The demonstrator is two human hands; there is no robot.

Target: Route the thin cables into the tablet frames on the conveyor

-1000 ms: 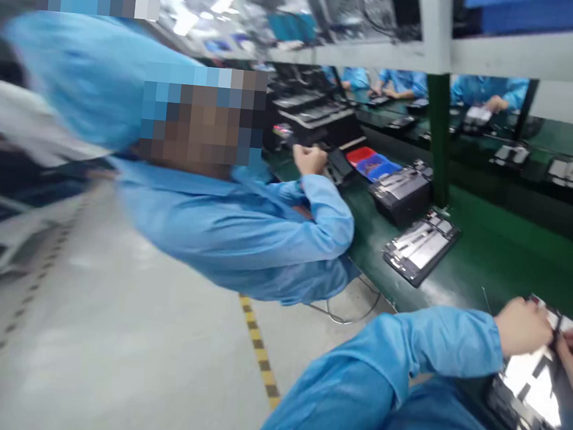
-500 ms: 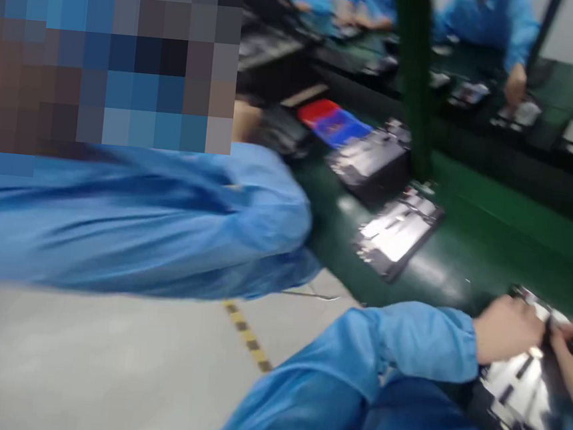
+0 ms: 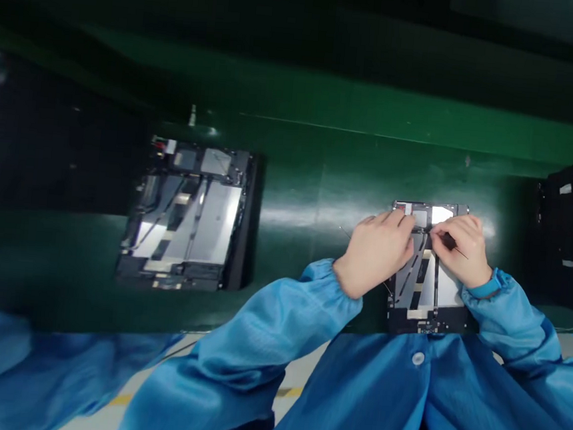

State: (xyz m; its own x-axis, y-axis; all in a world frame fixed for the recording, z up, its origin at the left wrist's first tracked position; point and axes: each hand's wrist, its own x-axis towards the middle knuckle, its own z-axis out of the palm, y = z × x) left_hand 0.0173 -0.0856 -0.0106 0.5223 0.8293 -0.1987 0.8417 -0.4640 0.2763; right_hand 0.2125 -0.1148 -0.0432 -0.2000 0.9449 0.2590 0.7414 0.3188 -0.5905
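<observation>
An opened flat device (image 3: 426, 281) with silver panels and dark strips lies on the green table, close against my blue coat. My left hand (image 3: 378, 250) rests over its upper left part with fingers curled; a thin dark line sticks out beside it, and what the fingers hold is hidden. My right hand (image 3: 461, 247) is over the upper right part, thumb and fingertips pinched together near the device's upper middle. A thin dark piece shows by these fingers, too small to name.
On the green table (image 3: 300, 176), a stack of similar opened devices (image 3: 186, 213) stands to the left. Another dark stack (image 3: 568, 239) is at the right edge. A blue sleeve of another person (image 3: 67, 370) shows at lower left.
The view has swung from the left side down to the table in front of me. The device and both hands now show whole, and the hands remain over the device.
</observation>
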